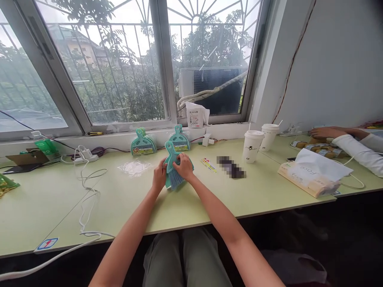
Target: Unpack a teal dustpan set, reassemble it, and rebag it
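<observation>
A teal brush and dustpan set (170, 151) stands tilted on the pale green table, its grey-blue bristles pointing down. My left hand (159, 175) is closed on its left edge. On the right side, my right hand (183, 166) grips the same set, with fingers wrapped over the brush. Behind it, against the wall, are a stack of similar green sets (143, 142) and another teal stack (180, 138). Clear plastic bags (135, 168) lie to the left of my hands. A printed card (208, 165) lies to the right, beside a blurred dark item (231, 166).
Two white cups (253, 146) and a tissue pack (314, 173) stand on the right. Another person's hands (327, 132) rest over small packages at far right. White cables (86, 199), a power strip (86, 158) and a green bottle (44, 144) are on the left.
</observation>
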{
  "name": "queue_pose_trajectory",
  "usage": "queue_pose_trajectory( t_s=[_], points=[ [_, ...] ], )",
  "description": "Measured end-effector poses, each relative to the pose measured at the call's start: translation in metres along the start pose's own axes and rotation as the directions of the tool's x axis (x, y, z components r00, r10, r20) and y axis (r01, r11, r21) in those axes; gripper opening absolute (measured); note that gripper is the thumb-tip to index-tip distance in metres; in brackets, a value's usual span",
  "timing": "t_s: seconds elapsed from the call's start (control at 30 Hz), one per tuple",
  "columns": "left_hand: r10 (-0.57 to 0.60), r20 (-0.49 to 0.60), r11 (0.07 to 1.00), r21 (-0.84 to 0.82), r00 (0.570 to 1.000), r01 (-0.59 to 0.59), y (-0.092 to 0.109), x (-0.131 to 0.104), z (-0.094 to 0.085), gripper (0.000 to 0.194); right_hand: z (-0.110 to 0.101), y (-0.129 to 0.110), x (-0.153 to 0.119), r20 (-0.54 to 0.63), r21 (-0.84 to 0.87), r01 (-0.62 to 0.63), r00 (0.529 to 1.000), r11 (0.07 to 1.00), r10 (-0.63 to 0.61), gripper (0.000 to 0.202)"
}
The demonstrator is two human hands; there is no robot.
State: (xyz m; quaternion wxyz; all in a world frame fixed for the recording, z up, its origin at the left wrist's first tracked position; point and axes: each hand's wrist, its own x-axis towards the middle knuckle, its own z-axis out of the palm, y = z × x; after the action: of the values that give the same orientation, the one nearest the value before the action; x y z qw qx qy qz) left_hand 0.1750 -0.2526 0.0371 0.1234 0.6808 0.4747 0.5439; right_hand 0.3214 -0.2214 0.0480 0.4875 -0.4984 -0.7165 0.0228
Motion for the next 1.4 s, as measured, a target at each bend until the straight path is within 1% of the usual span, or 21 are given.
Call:
queue_pose_trajectory(
  t_s=[0.07,0.17,0.3,0.4,0.47,0.53,0.63,0.7,0.73,0.77,0.8,0.83,0.87,0.93,1.0,1.07,1.1,1.17,1.27,1.33,1.4],
  points=[
    [0.002,-0.001,0.997,0.072,1.000,-0.002,-0.002,0.001,-0.001,0.043,-0.003,-0.002,0.000,-0.005,-0.012,0.030,1.000,0.999,-0.031,0.011],
    [-0.017,-0.001,0.989,0.144,1.000,0.017,-0.003,0.003,-0.006,0.042,-0.005,-0.008,-0.003,-0.027,-0.047,0.029,0.999,0.998,-0.031,0.012],
    [-0.029,-0.006,0.973,0.230,1.000,0.029,0.003,0.004,-0.009,0.042,-0.010,-0.015,-0.005,-0.050,-0.098,0.049,0.997,0.994,-0.054,0.013],
    [0.004,-0.060,0.976,0.218,0.998,0.009,0.008,0.002,-0.007,0.042,-0.016,-0.017,-0.005,-0.061,-0.143,0.075,0.995,0.987,-0.085,0.012],
    [0.015,-0.106,0.982,0.189,0.994,0.006,0.007,0.003,-0.010,0.041,-0.020,-0.020,-0.005,-0.073,-0.169,0.078,0.993,0.983,-0.091,0.011],
    [-0.002,-0.170,0.978,0.204,0.985,0.037,-0.001,0.006,-0.020,0.041,-0.026,-0.022,-0.004,-0.090,-0.181,0.088,0.990,0.979,-0.106,0.010],
    [-0.039,-0.291,0.953,0.278,0.956,0.123,-0.022,0.014,-0.043,0.043,-0.032,-0.022,0.000,-0.121,-0.174,0.079,0.988,0.982,-0.101,0.011],
    [-0.114,-0.384,0.939,0.259,0.916,0.225,-0.037,0.020,-0.056,0.044,-0.033,-0.014,0.004,-0.114,-0.168,0.021,0.993,0.986,-0.040,0.012],
    [-0.191,-0.404,0.930,0.218,0.895,0.297,-0.043,0.023,-0.059,0.045,-0.033,-0.007,0.005,-0.096,-0.168,-0.025,0.995,0.985,0.009,0.012],
    [-0.281,-0.391,0.916,0.165,0.877,0.367,-0.049,0.025,-0.060,0.044,-0.032,0.001,0.007,-0.067,-0.168,-0.080,0.995,0.983,0.070,0.011],
    [-0.369,-0.342,0.897,0.113,0.864,0.428,-0.054,0.027,-0.059,0.043,-0.031,0.011,0.007,-0.037,-0.162,-0.144,0.989,0.976,0.140,0.009],
    [-0.442,-0.258,0.875,0.086,0.859,0.477,-0.058,0.027,-0.057,0.039,-0.030,0.022,0.007,0.004,-0.144,-0.216,0.976,0.966,0.219,0.008],
    [-0.487,-0.153,0.858,0.097,0.860,0.504,-0.061,0.027,-0.055,0.033,-0.029,0.033,0.007,0.042,-0.113,-0.292,0.954,0.950,0.298,0.009],
    [-0.494,0.029,0.850,0.225,0.869,0.476,-0.064,0.024,-0.050,0.022,-0.029,0.051,0.006,0.102,-0.070,-0.399,0.909,0.914,0.405,0.013],
    [-0.452,0.120,0.831,0.417,0.884,0.368,-0.063,0.020,-0.046,0.021,-0.030,0.061,0.005,0.161,-0.164,-0.442,0.870,0.882,0.466,0.016],
    [-0.409,0.149,0.790,0.551,0.900,0.268,-0.059,0.017,-0.046,0.026,-0.032,0.062,0.005,0.211,-0.358,-0.414,0.837,0.837,0.504,0.023],
    [-0.400,0.155,0.773,0.587,0.903,0.241,-0.057,0.016,-0.046,0.030,-0.033,0.061,0.005,0.228,-0.446,-0.380,0.827,0.810,0.514,0.029],
    [-0.396,0.168,0.760,0.611,0.903,0.220,-0.053,0.015,-0.047,0.037,-0.034,0.055,0.006,0.245,-0.563,-0.310,0.823,0.766,0.513,0.038],
    [-0.369,0.171,0.772,0.604,0.914,0.199,-0.050,0.016,-0.048,0.038,-0.034,0.049,0.005,0.273,-0.651,-0.226,0.821,0.725,0.501,0.045],
    [-0.337,0.171,0.776,0.607,0.926,0.171,-0.050,0.016,-0.047,0.033,-0.033,0.047,0.003,0.287,-0.673,-0.202,0.815,0.712,0.503,0.044],
    [-0.335,0.151,0.763,0.622,0.930,0.174,-0.050,0.016,-0.047,0.027,-0.033,0.046,0.002,0.282,-0.675,-0.206,0.815,0.708,0.506,0.039]
  ],
)
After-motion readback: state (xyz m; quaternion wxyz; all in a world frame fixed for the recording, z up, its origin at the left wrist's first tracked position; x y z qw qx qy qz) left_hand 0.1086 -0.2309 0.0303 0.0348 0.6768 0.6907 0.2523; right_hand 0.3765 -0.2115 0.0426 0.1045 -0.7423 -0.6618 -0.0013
